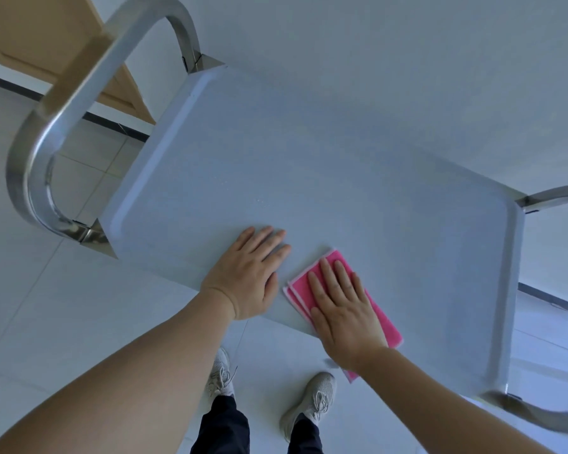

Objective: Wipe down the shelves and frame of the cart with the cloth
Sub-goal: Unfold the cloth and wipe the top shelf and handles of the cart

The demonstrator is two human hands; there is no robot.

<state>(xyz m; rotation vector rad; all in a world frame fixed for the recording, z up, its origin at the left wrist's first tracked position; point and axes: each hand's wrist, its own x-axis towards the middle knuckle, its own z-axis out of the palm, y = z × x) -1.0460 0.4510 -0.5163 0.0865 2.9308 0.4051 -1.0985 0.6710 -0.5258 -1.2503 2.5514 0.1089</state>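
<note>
The cart's top shelf (pixel 325 158) is a flat steel tray with a raised rim, seen from above. A folded pink cloth (pixel 379 311) lies on its near edge, partly hanging over. My right hand (pixel 343 309) presses flat on the cloth, fingers straight. Beside it, my left hand (pixel 250 273) rests flat on the bare shelf, touching no cloth. A curved steel handle (pixel 66 119) rises at the cart's left end, and another frame tube (pixel 551 194) shows at the right end.
The cart stands on a pale tiled floor (pixel 63 306) close to a white wall (pixel 407 44). A wooden door (pixel 40 37) is at the upper left. My two feet in grey shoes (pixel 315 398) stand just in front of the cart.
</note>
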